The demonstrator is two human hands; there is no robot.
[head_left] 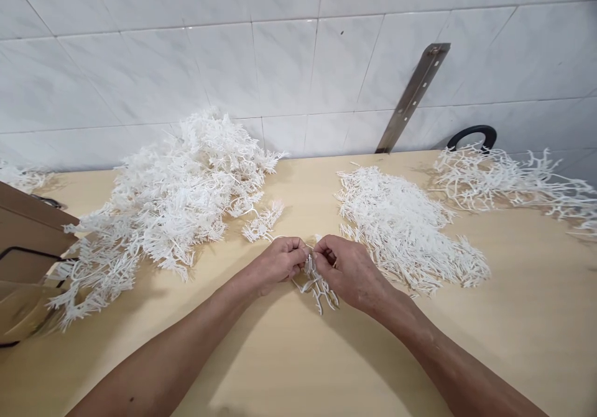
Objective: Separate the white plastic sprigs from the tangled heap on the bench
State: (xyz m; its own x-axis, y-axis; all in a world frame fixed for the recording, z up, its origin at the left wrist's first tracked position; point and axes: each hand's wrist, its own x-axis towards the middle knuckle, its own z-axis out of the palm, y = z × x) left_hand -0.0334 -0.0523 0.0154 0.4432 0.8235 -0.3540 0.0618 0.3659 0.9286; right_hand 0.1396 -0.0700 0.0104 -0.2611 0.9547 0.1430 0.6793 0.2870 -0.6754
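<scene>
Both hands meet at the middle of the pale wooden tabletop [513, 342]: the left hand [280, 261] and the right hand [347, 271] are closed on one small white branched plastic sprue [319, 286], pinched between them with its twigs hanging below. Judging by the heaps, much is left: a big tangled pile of white plastic sprues [172, 199] lies to the left, a flatter heap of small white pieces [401, 224] just right of the hands, and a spread of bare white stems [504, 178] far right.
</scene>
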